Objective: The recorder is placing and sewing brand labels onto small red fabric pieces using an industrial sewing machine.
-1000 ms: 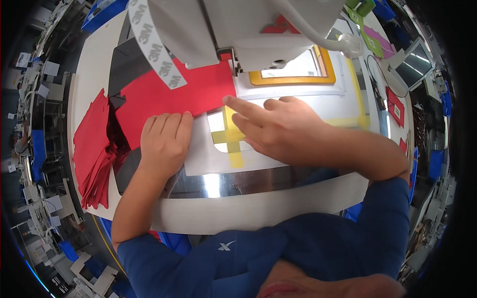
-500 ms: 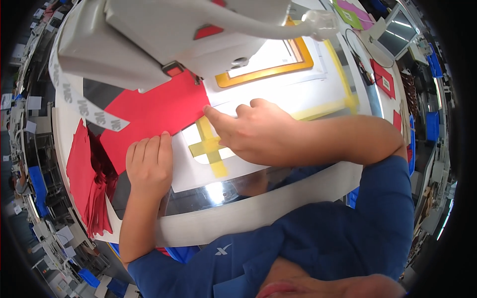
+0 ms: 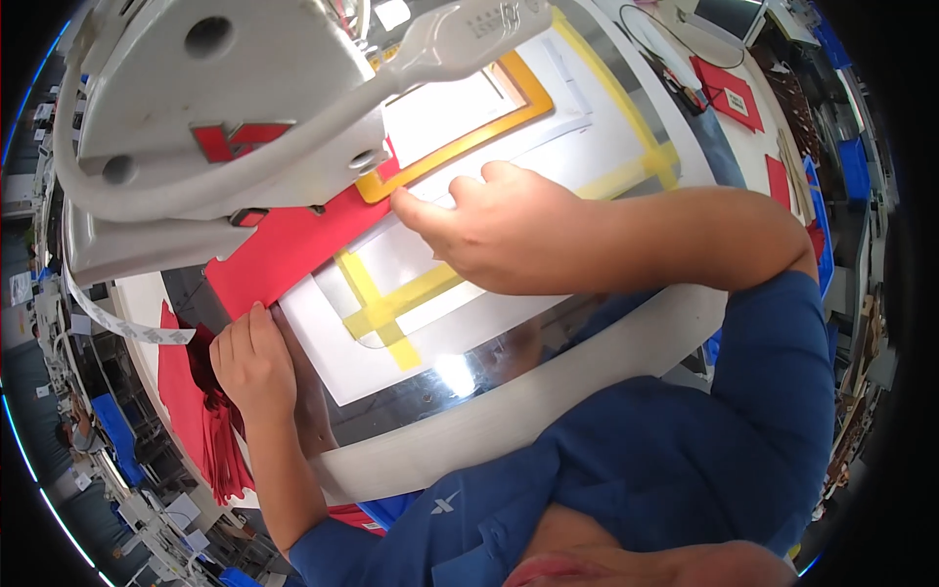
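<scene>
A flat red fabric piece (image 3: 311,245) lies under the head of a light-coloured sewing machine (image 3: 293,78), one end near an orange-yellow frame (image 3: 469,144). My left hand (image 3: 256,364) rests with its fingers side by side, tips on the near left edge of the red piece; its thumb is hidden. My right hand (image 3: 499,230) stretches out its index finger, whose tip touches the work by the frame's near corner. Its other fingers are bent, and its thumb is out of sight. Under the right hand lies a clear template with yellow tape (image 3: 377,313), over white paper (image 3: 328,362).
A stack of red fabric pieces (image 3: 201,421) hangs at the left table edge. A pale backing strip (image 3: 132,323) dangles from the machine. Red pieces (image 3: 729,93) and a screen (image 3: 729,18) are at the far right, beside blue bins (image 3: 822,230).
The red piece has slid farther from me, toward the machine and frame, uncovering more of the taped template. My left hand has moved left; my right fingertip is now at the frame corner. The view has shifted.
</scene>
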Demonstrator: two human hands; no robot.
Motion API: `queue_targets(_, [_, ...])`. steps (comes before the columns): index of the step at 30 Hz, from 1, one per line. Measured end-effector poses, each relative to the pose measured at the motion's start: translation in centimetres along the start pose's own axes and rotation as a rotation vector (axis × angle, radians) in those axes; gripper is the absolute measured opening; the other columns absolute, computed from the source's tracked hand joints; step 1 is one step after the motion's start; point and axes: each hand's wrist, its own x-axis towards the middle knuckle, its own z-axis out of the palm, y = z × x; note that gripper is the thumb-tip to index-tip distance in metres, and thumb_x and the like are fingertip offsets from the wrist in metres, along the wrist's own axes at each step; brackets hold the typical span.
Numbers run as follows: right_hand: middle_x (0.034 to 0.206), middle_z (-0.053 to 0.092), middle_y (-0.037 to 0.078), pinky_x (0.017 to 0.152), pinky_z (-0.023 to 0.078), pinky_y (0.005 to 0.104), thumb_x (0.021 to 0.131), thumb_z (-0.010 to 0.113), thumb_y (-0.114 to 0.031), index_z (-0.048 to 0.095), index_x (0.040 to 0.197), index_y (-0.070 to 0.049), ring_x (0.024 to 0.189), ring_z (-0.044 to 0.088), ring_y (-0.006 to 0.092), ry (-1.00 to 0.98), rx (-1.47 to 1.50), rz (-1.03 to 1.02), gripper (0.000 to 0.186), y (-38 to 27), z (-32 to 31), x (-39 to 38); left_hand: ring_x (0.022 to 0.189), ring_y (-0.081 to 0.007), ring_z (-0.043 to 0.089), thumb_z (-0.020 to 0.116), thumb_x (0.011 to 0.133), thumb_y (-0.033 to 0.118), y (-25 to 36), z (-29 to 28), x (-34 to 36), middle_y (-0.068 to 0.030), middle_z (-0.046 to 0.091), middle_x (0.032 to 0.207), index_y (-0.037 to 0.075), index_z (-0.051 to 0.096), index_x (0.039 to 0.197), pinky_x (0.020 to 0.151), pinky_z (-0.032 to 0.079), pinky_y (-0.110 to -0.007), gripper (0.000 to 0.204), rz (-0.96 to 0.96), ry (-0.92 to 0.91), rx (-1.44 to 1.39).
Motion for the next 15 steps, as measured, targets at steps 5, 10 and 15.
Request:
queue_targets(5, [0.139,0.067,0.018,0.062,0.05,0.031,0.085,0.071,-0.018,0.082,0.093,-0.003,0.074,0.065,0.02,-0.1,0.056,0.151,0.019,2.2,-1.0,-3.9,0.089,-0.03,0.069,0.073,0.094,0.007,0.9,0.3,3.1,-0.0108,0.073,0.096,0.002,0.073,0.11,0.084,0.054,-0.043,0.017,0.027,-0.013,0.01])
queue_targets(10, [0.142,0.067,0.01,0.067,0.05,0.0371,0.1,0.071,-0.022,0.077,0.099,-0.002,0.078,0.062,0.0199,-0.102,-0.052,0.295,0.022,3.5,-0.5,-9.0,0.088,-0.0269,0.068,0.07,0.088,0.007,3.9,0.6,7.0,-0.0093,0.071,0.098,0.0,0.072,0.113,0.082,0.053,-0.041,0.027,0.143,0.055,-0.061])
queue_targets(15, [0.142,0.067,0.008,0.072,0.052,0.0358,0.101,0.07,-0.022,0.077,0.105,-0.001,0.083,0.063,0.0191,-0.121,-0.057,0.442,0.023,4.9,-0.6,-11.3,0.094,-0.0266,0.068,0.069,0.089,0.008,6.7,-0.3,8.4,-0.0097,0.072,0.105,0.0,0.072,0.117,0.087,0.052,-0.041,0.029,0.086,-0.096,-0.071])
